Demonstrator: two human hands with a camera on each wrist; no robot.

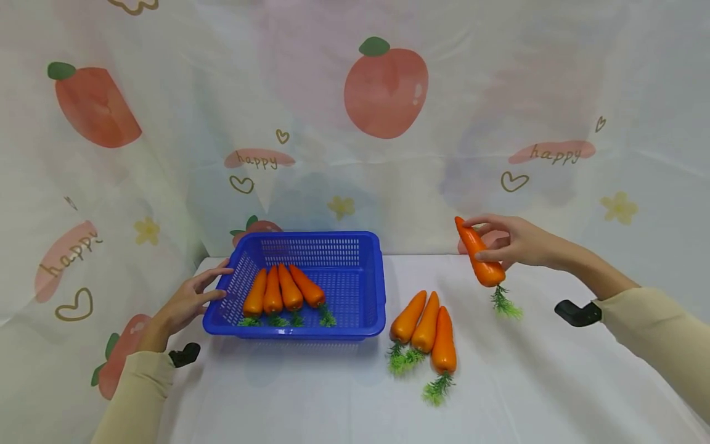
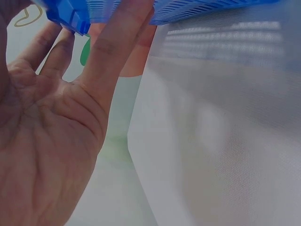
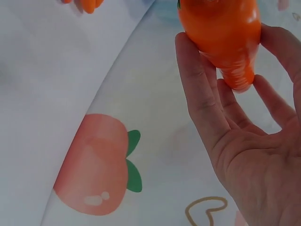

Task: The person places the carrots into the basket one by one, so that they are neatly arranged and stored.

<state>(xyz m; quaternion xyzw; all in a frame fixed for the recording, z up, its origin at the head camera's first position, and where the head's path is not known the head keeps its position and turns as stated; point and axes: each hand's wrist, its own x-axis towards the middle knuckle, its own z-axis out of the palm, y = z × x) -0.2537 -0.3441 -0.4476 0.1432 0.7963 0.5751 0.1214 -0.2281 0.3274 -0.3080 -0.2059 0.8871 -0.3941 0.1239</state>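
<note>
A: Where is the glossy orange, plastic-looking carrot with feathery greens [image 1: 473, 245]?

B: Off the cloth, pinched between the thumb and fingers of the right hand [image 1: 513, 239], tapered tip up, greens hanging below.

A: Is that hold secure?

B: I'd worry a little. The skin looks slick and the body narrows, so a loose fingertip pinch could let it roll or slide out.

A: And nearest to it?

B: Three similar orange carrots [image 1: 424, 324] lying side by side on the smooth white cloth [image 1: 310, 394]. A low pass could knock them or tangle the greens.

A: Further left?

B: A blue rectangular plastic basket with slotted walls [image 1: 338, 333], four orange carrots [image 1: 290, 288] side by side inside. The left hand [image 1: 187, 303], fingers spread and mostly straight, touches its left rim. A hard push there might skid it, since the cloth looks smooth.

A: Anything to read?

B: Only the pale fabric backdrop with printed fruit [image 1: 310, 203]: "happy" [image 1: 257, 160] at the centre and right, and again at a slant on the left, its last letter unclear. I can't make out any brand or label.
</note>
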